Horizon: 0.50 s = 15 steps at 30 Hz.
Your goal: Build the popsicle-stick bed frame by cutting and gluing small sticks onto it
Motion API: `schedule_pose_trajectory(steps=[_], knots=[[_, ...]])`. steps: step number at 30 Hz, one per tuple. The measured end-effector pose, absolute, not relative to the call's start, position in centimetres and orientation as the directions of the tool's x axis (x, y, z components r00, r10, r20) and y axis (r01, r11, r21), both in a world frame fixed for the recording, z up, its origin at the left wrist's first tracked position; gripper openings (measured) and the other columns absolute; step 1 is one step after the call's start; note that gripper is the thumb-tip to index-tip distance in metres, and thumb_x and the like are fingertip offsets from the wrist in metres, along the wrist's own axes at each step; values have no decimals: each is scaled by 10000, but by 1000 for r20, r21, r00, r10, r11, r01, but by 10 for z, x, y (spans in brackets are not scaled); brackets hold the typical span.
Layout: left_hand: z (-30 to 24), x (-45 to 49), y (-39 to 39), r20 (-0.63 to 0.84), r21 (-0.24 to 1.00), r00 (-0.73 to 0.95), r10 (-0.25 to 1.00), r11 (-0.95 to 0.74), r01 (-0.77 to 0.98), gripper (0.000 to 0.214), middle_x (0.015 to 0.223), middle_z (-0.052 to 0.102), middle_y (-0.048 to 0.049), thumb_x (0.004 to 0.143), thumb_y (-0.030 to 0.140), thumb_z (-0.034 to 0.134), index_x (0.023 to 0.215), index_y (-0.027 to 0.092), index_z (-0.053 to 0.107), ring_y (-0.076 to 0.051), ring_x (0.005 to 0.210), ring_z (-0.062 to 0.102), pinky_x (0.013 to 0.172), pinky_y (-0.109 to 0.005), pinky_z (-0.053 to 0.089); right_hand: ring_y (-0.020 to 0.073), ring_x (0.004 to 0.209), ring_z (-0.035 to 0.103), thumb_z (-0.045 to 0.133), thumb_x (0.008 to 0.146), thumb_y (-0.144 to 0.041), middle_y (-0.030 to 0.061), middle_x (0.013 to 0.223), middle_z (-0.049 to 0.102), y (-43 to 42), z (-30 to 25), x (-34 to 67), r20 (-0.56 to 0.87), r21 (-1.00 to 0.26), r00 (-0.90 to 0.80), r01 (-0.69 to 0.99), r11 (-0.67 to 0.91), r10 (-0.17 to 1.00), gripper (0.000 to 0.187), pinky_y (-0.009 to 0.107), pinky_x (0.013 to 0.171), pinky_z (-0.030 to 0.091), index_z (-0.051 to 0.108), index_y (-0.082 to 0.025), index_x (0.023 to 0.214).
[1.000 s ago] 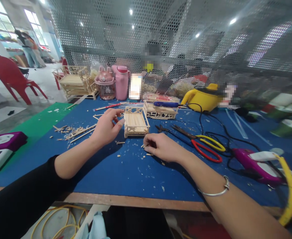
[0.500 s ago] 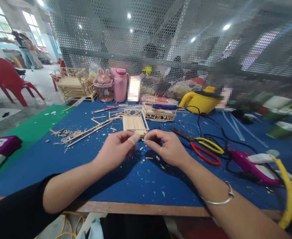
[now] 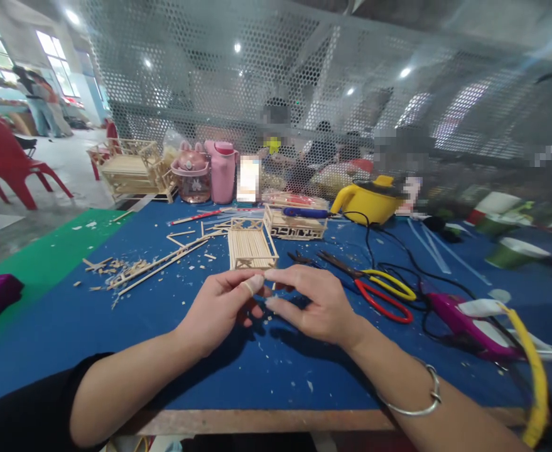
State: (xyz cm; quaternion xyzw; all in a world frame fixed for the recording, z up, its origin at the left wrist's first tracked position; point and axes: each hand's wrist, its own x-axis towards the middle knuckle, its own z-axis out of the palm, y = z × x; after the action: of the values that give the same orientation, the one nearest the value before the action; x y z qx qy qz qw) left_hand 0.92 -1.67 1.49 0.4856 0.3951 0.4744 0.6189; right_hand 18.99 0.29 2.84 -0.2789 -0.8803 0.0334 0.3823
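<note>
My left hand (image 3: 219, 309) and my right hand (image 3: 311, 302) meet at the fingertips just above the blue table mat (image 3: 129, 320). Both pinch something tiny between thumb and finger; I cannot make out what it is. Right behind them stands a small wooden stick-built bed frame (image 3: 250, 247). A second wooden stick piece (image 3: 294, 226) lies farther back. Loose sticks and chips (image 3: 134, 267) are scattered to the left.
Red-and-yellow-handled cutters (image 3: 379, 290) and dark pliers (image 3: 306, 258) lie to the right, near a purple glue gun (image 3: 468, 317) with black cables. A yellow kettle (image 3: 370, 199), pink bottles (image 3: 222, 171) and a larger stick model (image 3: 132, 168) line the back. People sit behind the mesh screen.
My left hand came in from the bed frame and my right hand lifted off the mat. Their fingertips have come together, and both have drawn closer to me.
</note>
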Motion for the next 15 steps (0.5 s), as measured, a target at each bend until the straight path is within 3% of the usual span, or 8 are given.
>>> schedule_pose_trajectory(steps=[3, 5, 7, 9, 11, 13, 15], knots=[[18, 2, -13, 155, 973, 92, 984, -136, -185, 176, 626, 547, 20, 826, 329, 491, 735, 186, 540, -82, 461, 463, 418, -206, 365, 153, 701, 635, 486, 865, -309, 38, 819, 691, 22, 37, 202, 758, -233, -369, 616, 752, 537, 272, 287, 688, 515, 604, -206, 1088], [18, -5, -6, 273, 950, -13, 962, -272, -151, 210, 553, 453, 43, 859, 307, 413, 685, 201, 465, -90, 457, 411, 427, -215, 346, 202, 901, 627, 430, 873, -244, 94, 989, 681, 52, 48, 209, 771, -183, -274, 770, 611, 575, 282, 345, 831, 487, 613, -178, 1077], [15, -13, 5, 343, 933, -100, 934, -351, -81, 212, 551, 423, 45, 870, 308, 388, 691, 208, 442, -99, 465, 382, 424, -220, 326, 269, 1153, 510, 474, 818, -177, 150, 1206, 595, 93, 61, 216, 656, -45, -339, 874, 484, 674, 385, 413, 983, 387, 560, -125, 1190], [11, -19, 17, 361, 930, -151, 920, -367, -17, 210, 561, 423, 45, 875, 327, 390, 707, 210, 439, -102, 465, 368, 416, -221, 310, 322, 1288, 366, 545, 792, -200, 172, 1362, 474, 135, 73, 222, 422, 22, -277, 955, 296, 863, 544, 506, 1048, 274, 445, -124, 1322], [7, -24, 28, 368, 929, -164, 915, -368, 29, 218, 564, 429, 46, 881, 339, 392, 712, 208, 438, -100, 470, 371, 431, -218, 316, 359, 1159, 491, 654, 742, -303, 175, 1215, 593, 170, 81, 228, 276, 15, -259, 964, 265, 926, 478, 537, 973, 349, 578, -128, 1180], [2, -27, 36, 359, 933, -149, 922, -349, 84, 229, 562, 437, 43, 884, 343, 391, 711, 203, 447, -102, 483, 393, 456, -217, 334, 290, 953, 610, 704, 719, -339, 121, 992, 679, 193, 85, 233, 162, -11, -275, 960, 281, 948, 330, 451, 859, 462, 663, -134, 974], [-1, -28, 40, 312, 946, -125, 942, -296, 132, 231, 582, 469, 31, 879, 342, 385, 717, 201, 467, -111, 510, 433, 470, -217, 353, 188, 817, 631, 637, 807, -358, 61, 911, 670, 204, 88, 237, 123, -51, -303, 949, 311, 945, 255, 367, 756, 513, 646, -135, 930]])
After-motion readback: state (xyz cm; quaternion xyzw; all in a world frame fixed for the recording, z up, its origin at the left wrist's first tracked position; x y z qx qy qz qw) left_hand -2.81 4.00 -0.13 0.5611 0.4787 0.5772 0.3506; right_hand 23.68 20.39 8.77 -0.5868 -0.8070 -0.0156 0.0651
